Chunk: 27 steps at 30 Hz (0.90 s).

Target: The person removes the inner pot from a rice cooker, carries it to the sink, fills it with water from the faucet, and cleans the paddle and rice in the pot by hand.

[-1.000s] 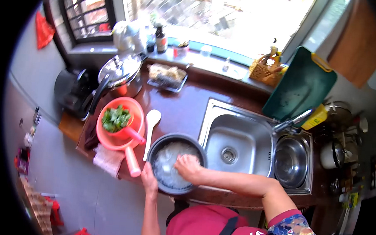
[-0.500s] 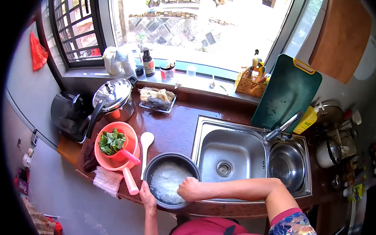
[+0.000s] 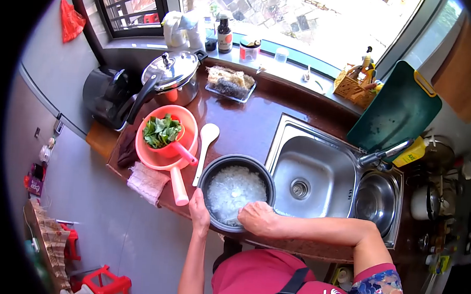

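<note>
A dark round cooking pot (image 3: 270, 176) stands at the counter's front edge, with what looks like white rice (image 3: 235, 187) in cloudy water inside. My left hand (image 3: 199, 212) grips its near left rim, thumb up along the wall. Inside the near right side of the pot, my right hand (image 3: 258, 218) is closed like a fist at the water. Its fingertips are hidden, so I cannot see what they hold. Just left of the pot lies a white spoon (image 3: 208, 137). Beside that, a pink long-handled basin (image 3: 192, 136) holds a smaller pink scoop (image 3: 188, 154) with green leaves (image 3: 162, 132).
Right of the pot is a steel sink (image 3: 320, 174) with a faucet (image 3: 383, 153) and a metal bowl (image 3: 375, 201). A green cutting board (image 3: 396, 114) leans behind. A pressure cooker (image 3: 170, 73), a tray of scrubbers (image 3: 231, 85) and a pink cloth (image 3: 147, 182) are also on the counter.
The camera view has shifted, so the counter appears lower and further right. My right hand stays closed in the pot, nearer its front edge, and the grains show more clearly. My left hand still holds the rim.
</note>
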Motion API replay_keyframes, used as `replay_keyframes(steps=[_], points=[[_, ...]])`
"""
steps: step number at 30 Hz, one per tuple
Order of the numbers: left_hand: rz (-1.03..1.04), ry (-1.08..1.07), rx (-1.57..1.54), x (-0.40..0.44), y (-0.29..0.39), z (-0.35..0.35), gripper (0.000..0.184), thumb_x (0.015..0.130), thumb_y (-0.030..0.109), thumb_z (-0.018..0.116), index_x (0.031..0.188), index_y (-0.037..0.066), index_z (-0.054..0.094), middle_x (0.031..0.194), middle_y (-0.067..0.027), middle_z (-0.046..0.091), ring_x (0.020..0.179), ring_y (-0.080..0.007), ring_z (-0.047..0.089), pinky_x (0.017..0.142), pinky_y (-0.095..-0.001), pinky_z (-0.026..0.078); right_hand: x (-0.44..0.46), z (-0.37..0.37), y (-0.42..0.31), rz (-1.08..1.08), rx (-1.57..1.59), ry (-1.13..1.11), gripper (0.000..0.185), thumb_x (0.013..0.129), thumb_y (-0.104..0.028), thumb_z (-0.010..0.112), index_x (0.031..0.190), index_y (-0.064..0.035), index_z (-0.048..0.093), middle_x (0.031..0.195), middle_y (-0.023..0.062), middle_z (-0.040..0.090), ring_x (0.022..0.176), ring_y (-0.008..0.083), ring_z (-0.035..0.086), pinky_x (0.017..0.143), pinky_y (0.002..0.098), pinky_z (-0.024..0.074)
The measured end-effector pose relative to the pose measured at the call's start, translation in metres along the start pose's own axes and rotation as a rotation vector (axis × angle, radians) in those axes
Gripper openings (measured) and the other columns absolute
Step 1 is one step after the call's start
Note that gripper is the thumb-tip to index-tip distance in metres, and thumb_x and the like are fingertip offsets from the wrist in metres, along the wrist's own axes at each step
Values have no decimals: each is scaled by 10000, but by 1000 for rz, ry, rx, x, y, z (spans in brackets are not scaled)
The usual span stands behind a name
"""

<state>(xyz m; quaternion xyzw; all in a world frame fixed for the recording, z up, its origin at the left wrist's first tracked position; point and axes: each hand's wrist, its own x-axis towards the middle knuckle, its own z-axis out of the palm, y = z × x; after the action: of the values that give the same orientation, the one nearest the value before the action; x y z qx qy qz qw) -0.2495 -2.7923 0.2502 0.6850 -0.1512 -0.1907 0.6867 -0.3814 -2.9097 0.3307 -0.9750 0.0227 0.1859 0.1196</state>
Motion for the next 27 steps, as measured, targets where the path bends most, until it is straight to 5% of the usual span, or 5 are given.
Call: replay_keyframes(steps=[5, 15, 23, 24, 27], points=[[-13, -17, -10, 2, -4, -2, 331, 957, 247, 324, 752, 16, 441, 687, 25, 344, 652, -75, 328, 584, -237, 306, -6, -3, 2, -49, -87, 24, 231, 879, -139, 414, 948, 13, 574, 752, 160, 598, 646, 282, 626, 499, 379, 473], [-34, -11, 30, -1, 1, -1, 350, 957, 261, 322, 763, 1, 452, 676, 10, 373, 653, -85, 349, 591, -249, 326, 20, 3, 1, 25, -73, 72, 261, 834, -94, 464, 1053, 33, 528, 730, 182, 586, 642, 282, 625, 495, 349, 485], [17, 29, 16, 0, 1, 3, 351, 958, 258, 326, 761, -5, 448, 688, 11, 376, 669, -87, 347, 613, -251, 336, 49, -15, 15, 132, -378, 193, 245, 762, -115, 533, 978, -1, 557, 685, 119, 580, 569, 208, 613, 406, 307, 462], [-14, -5, -2, 0, 2, 0, 354, 959, 255, 320, 778, -14, 460, 702, 8, 389, 681, -89, 355, 628, -248, 341, 50, -17, 21, 172, -411, 224, 155, 744, -107, 546, 875, -56, 612, 688, 66, 578, 562, 181, 601, 399, 311, 456], [-25, -27, 60, -2, 3, -2, 358, 960, 258, 315, 800, -19, 476, 709, 5, 399, 686, -93, 363, 636, -249, 348, 55, -40, 35, 273, -295, -122, 88, 706, -103, 581, 708, -133, 664, 705, 31, 636, 669, 174, 633, 426, 355, 473]])
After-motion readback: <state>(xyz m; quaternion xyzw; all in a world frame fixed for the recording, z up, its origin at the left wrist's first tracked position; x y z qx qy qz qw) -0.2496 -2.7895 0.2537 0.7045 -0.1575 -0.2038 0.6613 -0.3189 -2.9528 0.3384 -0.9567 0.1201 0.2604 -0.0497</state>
